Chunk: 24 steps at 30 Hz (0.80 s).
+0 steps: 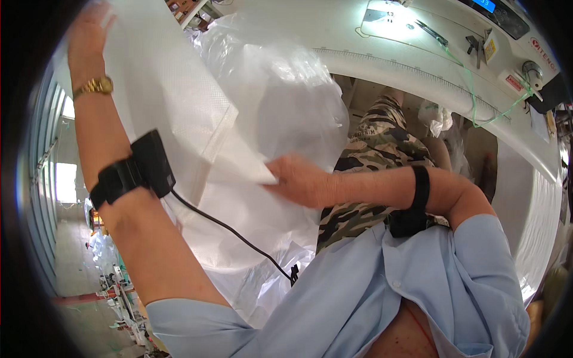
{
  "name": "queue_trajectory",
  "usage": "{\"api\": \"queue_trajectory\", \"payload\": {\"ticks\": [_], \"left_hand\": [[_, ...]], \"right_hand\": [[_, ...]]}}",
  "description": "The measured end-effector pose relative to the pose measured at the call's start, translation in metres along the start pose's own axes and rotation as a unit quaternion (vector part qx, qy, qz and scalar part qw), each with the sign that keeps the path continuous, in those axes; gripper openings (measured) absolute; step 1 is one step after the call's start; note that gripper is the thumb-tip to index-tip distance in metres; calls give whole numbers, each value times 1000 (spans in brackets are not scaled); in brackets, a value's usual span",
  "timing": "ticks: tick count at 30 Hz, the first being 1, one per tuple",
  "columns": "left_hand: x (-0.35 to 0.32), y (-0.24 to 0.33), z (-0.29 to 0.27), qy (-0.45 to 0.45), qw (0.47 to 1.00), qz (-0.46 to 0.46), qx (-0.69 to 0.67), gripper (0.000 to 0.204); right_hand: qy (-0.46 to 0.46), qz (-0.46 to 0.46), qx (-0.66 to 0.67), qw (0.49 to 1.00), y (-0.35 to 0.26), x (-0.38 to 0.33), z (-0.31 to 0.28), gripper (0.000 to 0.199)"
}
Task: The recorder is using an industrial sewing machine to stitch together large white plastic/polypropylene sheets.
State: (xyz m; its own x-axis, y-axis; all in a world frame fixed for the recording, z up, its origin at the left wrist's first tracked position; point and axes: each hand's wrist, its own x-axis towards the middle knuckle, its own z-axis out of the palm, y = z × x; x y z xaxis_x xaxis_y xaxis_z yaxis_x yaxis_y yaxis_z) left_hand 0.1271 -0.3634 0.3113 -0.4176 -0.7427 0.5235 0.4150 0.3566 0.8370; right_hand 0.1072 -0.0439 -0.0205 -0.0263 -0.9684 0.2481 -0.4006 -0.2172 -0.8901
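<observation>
A large white sheet with a fine woven texture [161, 77] hangs in front of me on the left, with a stitched or folded band along its lower part. My left hand [89, 30] is raised at the far upper left, closed on the sheet's edge; its fingertips are washed out by light. Lower down, near my lap, my right hand [298, 179] pinches a pointed corner of the same sheet, slightly blurred. Crumpled clear plastic [274, 77] bulges behind the sheet and spreads beneath it.
A white sewing machine table [382, 65] with a ruler along its edge curves across the upper right. On it lie thread snips [431, 33] and green thread [474, 98]. A black cable [227, 227] runs from my left forearm strap. Machine parts line the floor at left.
</observation>
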Motion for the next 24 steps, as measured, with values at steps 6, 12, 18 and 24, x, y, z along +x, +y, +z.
{"api": "queue_trajectory", "payload": {"ticks": [6, 12, 18, 24], "left_hand": [[-123, -48, 35, -143, 866, 120, 463, 38], [-142, -17, 52, -225, 837, 239, 438, 33], [-184, -24, 37, -303, 846, 1, 439, 30], [-300, -110, 37, -389, 695, -35, 603, 33]], "right_hand": [[216, -26, -25, 976, 10, 63, -50, 25], [129, 63, -42, 989, 10, 78, -48, 25], [188, 322, 226, 900, 38, 103, -87, 15], [231, 79, 326, 913, 32, 142, -92, 22]]}}
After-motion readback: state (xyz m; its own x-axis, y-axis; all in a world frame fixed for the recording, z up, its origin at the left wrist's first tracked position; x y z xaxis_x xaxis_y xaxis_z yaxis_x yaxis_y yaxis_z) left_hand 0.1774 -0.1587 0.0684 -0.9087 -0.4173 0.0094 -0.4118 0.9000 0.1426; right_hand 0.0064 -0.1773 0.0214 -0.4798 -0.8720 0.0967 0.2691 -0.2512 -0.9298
